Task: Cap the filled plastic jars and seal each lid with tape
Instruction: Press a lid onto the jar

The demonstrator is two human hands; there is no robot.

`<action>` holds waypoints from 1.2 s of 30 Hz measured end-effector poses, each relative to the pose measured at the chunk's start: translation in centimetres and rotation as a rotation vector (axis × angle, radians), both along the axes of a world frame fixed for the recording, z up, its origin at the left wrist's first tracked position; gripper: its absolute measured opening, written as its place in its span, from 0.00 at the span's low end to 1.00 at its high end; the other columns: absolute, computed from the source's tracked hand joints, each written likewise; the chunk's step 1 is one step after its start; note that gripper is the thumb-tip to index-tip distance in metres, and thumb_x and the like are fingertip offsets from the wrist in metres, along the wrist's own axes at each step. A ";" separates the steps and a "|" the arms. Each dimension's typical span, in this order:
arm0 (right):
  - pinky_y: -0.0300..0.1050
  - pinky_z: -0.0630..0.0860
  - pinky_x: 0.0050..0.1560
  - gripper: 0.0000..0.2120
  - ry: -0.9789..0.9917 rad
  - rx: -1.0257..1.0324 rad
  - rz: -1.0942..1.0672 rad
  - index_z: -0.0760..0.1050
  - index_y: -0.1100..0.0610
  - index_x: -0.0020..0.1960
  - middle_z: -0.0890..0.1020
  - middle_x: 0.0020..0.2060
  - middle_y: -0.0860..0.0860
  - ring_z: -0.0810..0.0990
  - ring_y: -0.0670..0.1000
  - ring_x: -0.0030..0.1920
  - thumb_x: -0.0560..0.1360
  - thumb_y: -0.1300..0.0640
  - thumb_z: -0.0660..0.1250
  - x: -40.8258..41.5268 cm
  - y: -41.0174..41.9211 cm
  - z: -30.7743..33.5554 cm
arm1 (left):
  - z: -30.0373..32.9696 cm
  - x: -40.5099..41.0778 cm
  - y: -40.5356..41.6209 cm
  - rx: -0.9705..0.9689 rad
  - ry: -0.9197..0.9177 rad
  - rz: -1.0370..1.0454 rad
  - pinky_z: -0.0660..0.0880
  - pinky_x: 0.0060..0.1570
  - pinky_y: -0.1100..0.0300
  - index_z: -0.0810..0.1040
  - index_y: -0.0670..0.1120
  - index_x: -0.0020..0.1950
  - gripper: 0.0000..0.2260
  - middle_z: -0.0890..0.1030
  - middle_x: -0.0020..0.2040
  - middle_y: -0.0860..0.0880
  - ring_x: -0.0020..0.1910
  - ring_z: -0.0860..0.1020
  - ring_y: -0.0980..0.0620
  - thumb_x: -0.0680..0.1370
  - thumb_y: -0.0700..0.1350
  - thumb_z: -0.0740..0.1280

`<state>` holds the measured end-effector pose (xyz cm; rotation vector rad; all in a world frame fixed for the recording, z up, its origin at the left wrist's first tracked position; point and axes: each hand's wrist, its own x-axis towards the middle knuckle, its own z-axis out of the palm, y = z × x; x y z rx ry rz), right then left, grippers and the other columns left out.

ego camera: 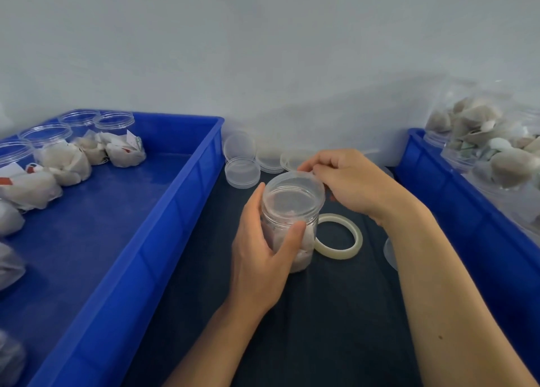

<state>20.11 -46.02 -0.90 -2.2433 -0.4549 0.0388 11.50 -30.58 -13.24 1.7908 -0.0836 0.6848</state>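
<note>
Blue plastic dominates: a big blue tray (pixel 122 240) lies to the left of the jar, with open jars (pixel 46 135) and white wrapped bundles (pixel 64 161) along its far and left parts, and a second blue tray (pixel 455 211) sits to the jar's right, piled with more filled jars (pixel 479 141). Between the trays runs the desk (pixel 336 313), covered in a dark cloth that probably gives some grip, against a pale wall (pixel 263 36).

The jar (pixel 287 226) stands upright on the cloth at the middle. Clear, thin-walled plastic, it looks light, smooth and a little slippery, likely to flex if squeezed hard; the ribbed body below the lid is the sensible place to hold it.

The left hand (pixel 260 249) wraps the body, fingers (pixel 292 234) curled round its near side. The right hand (pixel 350 182) is at the far rim of the lid (pixel 293 188), fingertips together as though pinching something; whether that is tape I cannot tell.

A tape roll (pixel 340 236) lies flat just right of the jar. Spare lids (pixel 242 172) rest behind it.
</note>
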 end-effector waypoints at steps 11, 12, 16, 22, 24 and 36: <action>0.46 0.78 0.64 0.12 -0.059 -0.166 0.212 0.81 0.39 0.65 0.84 0.56 0.35 0.81 0.39 0.58 0.83 0.43 0.67 -0.9 -0.1 0.4 | -0.1 0.1 0.0 -0.066 -0.023 -0.015 0.78 0.66 0.47 0.68 0.56 0.80 0.28 0.79 0.71 0.57 0.71 0.78 0.52 0.81 0.56 0.70; 0.47 0.78 0.65 0.15 -0.049 -0.207 0.237 0.81 0.39 0.66 0.83 0.57 0.35 0.81 0.39 0.58 0.81 0.39 0.68 -1.1 0.0 0.5 | -0.1 0.1 -0.1 -0.071 -0.027 -0.022 0.79 0.65 0.46 0.68 0.56 0.80 0.27 0.79 0.70 0.56 0.70 0.78 0.52 0.81 0.55 0.70; 0.49 0.77 0.67 0.28 -0.060 -0.313 0.270 0.77 0.37 0.70 0.81 0.61 0.34 0.79 0.38 0.61 0.73 0.29 0.69 -1.6 0.2 0.7 | 0.0 0.0 -0.1 -0.091 -0.032 -0.032 0.79 0.64 0.44 0.70 0.55 0.78 0.26 0.79 0.70 0.55 0.70 0.79 0.50 0.81 0.55 0.69; 0.49 0.75 0.70 0.30 -0.049 -0.308 0.280 0.77 0.38 0.72 0.80 0.65 0.34 0.78 0.37 0.64 0.73 0.29 0.70 -1.7 0.1 0.8 | 0.0 0.1 0.0 -0.087 -0.029 -0.080 0.78 0.64 0.47 0.70 0.57 0.78 0.24 0.80 0.70 0.55 0.70 0.78 0.50 0.83 0.55 0.69; 0.50 0.74 0.71 0.28 -0.040 -0.303 0.275 0.77 0.39 0.73 0.80 0.67 0.35 0.78 0.38 0.65 0.75 0.32 0.71 -1.7 0.2 0.8 | -0.1 0.2 0.1 -0.091 -0.025 -0.096 0.78 0.65 0.45 0.69 0.55 0.79 0.25 0.79 0.71 0.54 0.71 0.78 0.49 0.83 0.59 0.68; 0.51 0.73 0.70 0.25 -0.036 -0.385 0.246 0.75 0.39 0.74 0.78 0.71 0.39 0.76 0.46 0.69 0.78 0.37 0.71 -2.0 0.8 0.8 | -0.2 0.0 -0.2 -0.143 0.009 -0.114 0.77 0.64 0.49 0.70 0.60 0.78 0.28 0.81 0.69 0.56 0.69 0.80 0.53 0.80 0.63 0.69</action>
